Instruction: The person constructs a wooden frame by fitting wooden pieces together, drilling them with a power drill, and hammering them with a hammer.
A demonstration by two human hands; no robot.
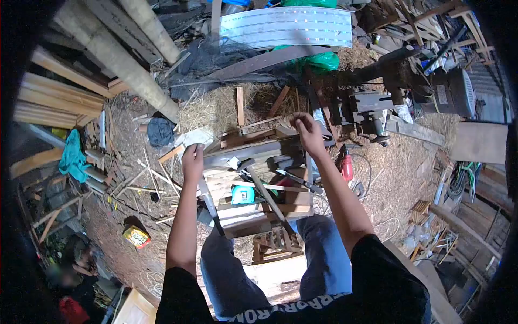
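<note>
My left hand (pixel 192 162) is held over the left edge of the low workbench (pixel 243 231), its fingers pressed together; anything between them is too small to make out. Over the far right corner, my right hand (pixel 309 134) has curled fingers, and I cannot make out what they hold. Between and below the hands, a hammer (pixel 265 193) lies slantwise across the wood. Beside it sits a teal tape measure (pixel 243 195). A long flat blade with a dark handle (pixel 208 198) lies along the bench's left side. A dark-handled tool (pixel 300 181) rests at the right.
A red corded power tool (pixel 347 167) lies on the ground right of the bench. Farther right stands a machine with a motor (pixel 442 93). Bamboo poles (pixel 116 54) lean at upper left. A yellow packet (pixel 136 236) and scrap sticks lie leftward. Another person (pixel 75 275) is at lower left.
</note>
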